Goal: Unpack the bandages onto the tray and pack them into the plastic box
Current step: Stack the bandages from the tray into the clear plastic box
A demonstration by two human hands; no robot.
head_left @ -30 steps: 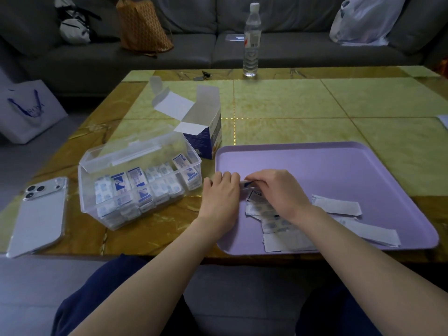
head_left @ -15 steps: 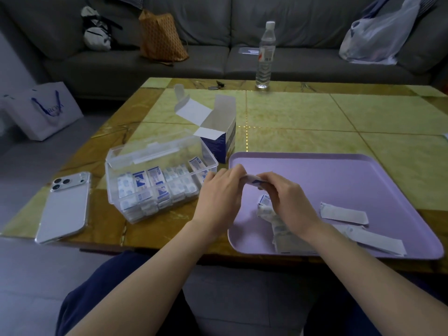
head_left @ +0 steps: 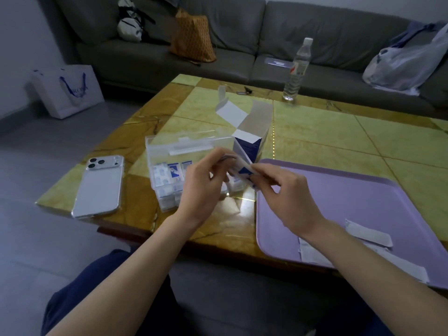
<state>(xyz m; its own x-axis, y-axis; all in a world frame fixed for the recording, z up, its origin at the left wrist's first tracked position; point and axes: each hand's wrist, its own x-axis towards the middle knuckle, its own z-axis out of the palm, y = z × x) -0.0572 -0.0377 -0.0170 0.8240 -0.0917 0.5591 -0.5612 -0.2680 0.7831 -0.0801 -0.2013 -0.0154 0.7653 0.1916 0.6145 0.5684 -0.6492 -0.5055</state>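
A small stack of wrapped bandages [head_left: 240, 169], white with blue print, is held between both hands just above the clear plastic box [head_left: 169, 166]. My left hand [head_left: 201, 187] pinches the stack's left end; my right hand [head_left: 283, 190] grips its right end. The box lies open on the table with several bandages standing in rows inside; my left hand hides its right part. To the right lies the purple tray [head_left: 351, 197] with a few loose white bandage wrappers [head_left: 368, 235] near its front edge. The opened cardboard bandage carton [head_left: 249, 134] stands behind the box.
A silver phone [head_left: 99, 187] lies face down at the table's left front. A water bottle [head_left: 297, 71] stands at the far edge, with keys [head_left: 243, 91] nearby. Behind the table is a grey sofa with bags [head_left: 191, 37]. A white paper bag [head_left: 70, 90] sits on the floor, left.
Both hands lifted the stack of bandages off the tray and carried it left, to above the plastic box. The view has swung left and tilted.
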